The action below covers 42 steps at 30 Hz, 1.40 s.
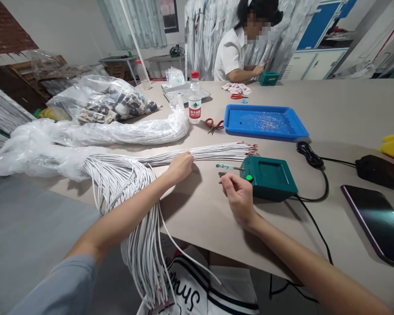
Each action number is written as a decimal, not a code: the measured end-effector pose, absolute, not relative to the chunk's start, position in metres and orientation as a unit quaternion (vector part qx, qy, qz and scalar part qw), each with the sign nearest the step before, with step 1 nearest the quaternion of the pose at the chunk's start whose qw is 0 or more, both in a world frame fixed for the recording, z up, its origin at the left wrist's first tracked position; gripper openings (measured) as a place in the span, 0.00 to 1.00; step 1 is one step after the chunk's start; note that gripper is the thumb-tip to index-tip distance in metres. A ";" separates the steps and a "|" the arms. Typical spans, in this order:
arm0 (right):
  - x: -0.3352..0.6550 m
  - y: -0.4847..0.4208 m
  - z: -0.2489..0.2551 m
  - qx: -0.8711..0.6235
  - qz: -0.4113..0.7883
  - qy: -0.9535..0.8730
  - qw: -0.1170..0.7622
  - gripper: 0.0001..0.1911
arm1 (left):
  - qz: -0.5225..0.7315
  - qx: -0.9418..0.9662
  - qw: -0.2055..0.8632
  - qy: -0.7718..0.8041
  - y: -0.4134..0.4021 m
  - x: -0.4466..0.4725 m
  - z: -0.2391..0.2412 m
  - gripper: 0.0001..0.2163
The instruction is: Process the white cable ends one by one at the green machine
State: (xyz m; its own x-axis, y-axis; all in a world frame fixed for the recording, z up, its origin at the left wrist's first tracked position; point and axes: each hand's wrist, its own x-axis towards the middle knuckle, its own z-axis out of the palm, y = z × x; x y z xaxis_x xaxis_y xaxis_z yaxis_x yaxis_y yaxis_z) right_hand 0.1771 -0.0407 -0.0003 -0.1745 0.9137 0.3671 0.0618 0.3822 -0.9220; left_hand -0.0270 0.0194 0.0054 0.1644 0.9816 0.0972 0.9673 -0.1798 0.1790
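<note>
A long bundle of white cables (213, 152) with reddish ends lies across the table. My left hand (181, 167) is closed at the bundle's near edge, pinching at a white cable, its fingertips partly hidden. More white cables (136, 210) hang over the table's front edge toward my lap, one loose cable (190, 258) apart from them. To the right stands a dark green machine (271, 177) with a bright green button and a small metal tip (228, 166) pointing left. Just in front of that tip, my right hand (239, 197) is closed with curled fingers; what they hold is unclear.
Behind the machine are a blue tray (265, 134) with scraps, red-handled scissors (213, 124) and a water bottle (195, 98). Plastic-wrapped cables (144, 131) lie left. A phone (377, 223), black adapter (381, 171) and cords sit right. A co-worker (231, 54) sits opposite.
</note>
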 end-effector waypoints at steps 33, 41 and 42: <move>0.172 -0.035 -0.014 -0.384 0.349 -0.784 0.341 0.18 | 0.071 0.792 0.562 0.228 -0.070 0.016 0.058 0.18; 0.175 -0.033 -0.003 -0.376 0.570 -0.502 0.531 0.17 | 0.294 0.664 0.568 0.388 -0.036 0.014 0.027 0.17; 0.175 -0.035 -0.002 -0.350 0.590 -0.481 0.546 0.18 | 0.308 0.667 0.551 0.396 -0.033 0.015 0.024 0.18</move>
State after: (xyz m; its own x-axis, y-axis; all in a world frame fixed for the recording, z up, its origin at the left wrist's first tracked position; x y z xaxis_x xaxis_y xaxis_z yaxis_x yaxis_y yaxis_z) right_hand 0.1753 -0.0348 -0.0022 -0.1587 0.9808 0.1132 -0.3074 0.0599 -0.9497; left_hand 0.0146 -0.0329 0.0241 0.4961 0.8679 -0.0253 0.1886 -0.0792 0.9789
